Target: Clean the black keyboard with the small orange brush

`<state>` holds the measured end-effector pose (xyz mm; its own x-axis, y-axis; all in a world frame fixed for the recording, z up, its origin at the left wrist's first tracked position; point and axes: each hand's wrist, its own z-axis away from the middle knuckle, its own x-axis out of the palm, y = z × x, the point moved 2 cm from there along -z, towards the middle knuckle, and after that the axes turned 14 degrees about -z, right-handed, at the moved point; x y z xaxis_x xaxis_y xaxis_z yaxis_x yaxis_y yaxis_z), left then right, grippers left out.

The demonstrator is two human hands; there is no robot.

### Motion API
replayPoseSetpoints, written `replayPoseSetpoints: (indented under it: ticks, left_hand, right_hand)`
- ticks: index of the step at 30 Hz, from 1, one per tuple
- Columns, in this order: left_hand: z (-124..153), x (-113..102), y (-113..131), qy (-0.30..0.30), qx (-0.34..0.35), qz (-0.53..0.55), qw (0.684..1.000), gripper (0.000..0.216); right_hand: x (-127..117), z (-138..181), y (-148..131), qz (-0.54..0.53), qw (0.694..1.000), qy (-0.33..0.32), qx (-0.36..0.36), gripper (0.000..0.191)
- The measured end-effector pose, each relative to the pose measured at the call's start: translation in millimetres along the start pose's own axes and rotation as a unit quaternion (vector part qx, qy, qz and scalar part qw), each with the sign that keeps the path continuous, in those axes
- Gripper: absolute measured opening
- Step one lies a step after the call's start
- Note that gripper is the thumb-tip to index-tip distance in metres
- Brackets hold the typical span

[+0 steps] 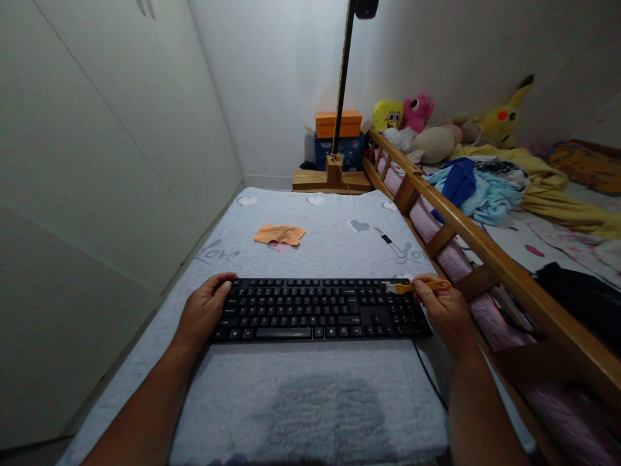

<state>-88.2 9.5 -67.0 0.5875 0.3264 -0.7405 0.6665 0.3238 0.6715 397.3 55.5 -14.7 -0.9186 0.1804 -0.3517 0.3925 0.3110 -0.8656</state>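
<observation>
A black keyboard (301, 310) lies across the quilted cloth, its keys facing up. My left hand (206, 307) grips its left end, thumb on top near the upper corner. At the opposite end, my right hand (439, 310) pinches a small brush (403, 288) with an orange handle. The pale bristles point left and rest over the keys at the upper right. Beyond the keyboard are a crumpled orange cloth (280, 235) and a thin wire tool with a black middle (386, 239), which looks like a keycap puller.
The light blue quilted cover (310, 388) bears printed hearts and lettering. A black cable (429, 372) runs from the keyboard toward me. Along the right stands a wooden bed rail (485, 259); white cabinet doors (111, 162) are on the left. An orange box (338, 123) sits behind a black pole (342, 84).
</observation>
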Motion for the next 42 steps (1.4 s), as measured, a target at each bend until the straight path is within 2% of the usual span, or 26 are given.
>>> replayPoseSetpoints:
  ticks: [7,11,18,22,26,31,37,42]
  left_hand:
    - [-1.2,0.3,0.3,0.006,0.002,-0.008,1.0,0.046]
    - [0.8,-1.0,4.2,0.004,-0.009,-0.007,1.0,0.045]
    - [-0.4,-1.3,3.1,0.01,-0.006,-0.017,1.0,0.043]
    - [-1.3,0.4,0.1,0.01,-0.008,-0.016,1.0,0.042]
    - [0.3,-0.8,2.8,0.01,-0.01,-0.004,1.0,0.039]
    - [2.9,-5.2,10.0,0.008,-0.012,-0.026,1.0,0.04]
    - [2.8,-6.5,10.6,0.007,-0.006,-0.03,1.0,0.042]
    - [2.7,-5.3,10.4,0.0,-0.012,-0.026,1.0,0.045]
  right_hand:
    - [-7.1,7.2,8.9,-0.064,0.998,0.023,0.013,0.039]
    - [-2.3,6.2,3.1,-0.045,0.998,0.051,-0.009,0.036]
    - [3.1,5.1,-7.1,-0.022,1.0,0.01,-0.013,0.036]
    - [-2.4,5.5,-2.8,-0.098,0.995,-0.002,0.032,0.034]
    - [-6.4,4.7,1.2,-0.158,0.986,0.044,0.042,0.032]
    - [-5.7,4.3,3.7,-0.098,0.99,0.096,0.02,0.034]
    - [-5.7,3.3,4.4,-0.002,0.998,0.059,-0.011,0.036]
    - [-13.0,4.5,10.0,-0.03,0.999,0.039,0.008,0.037]
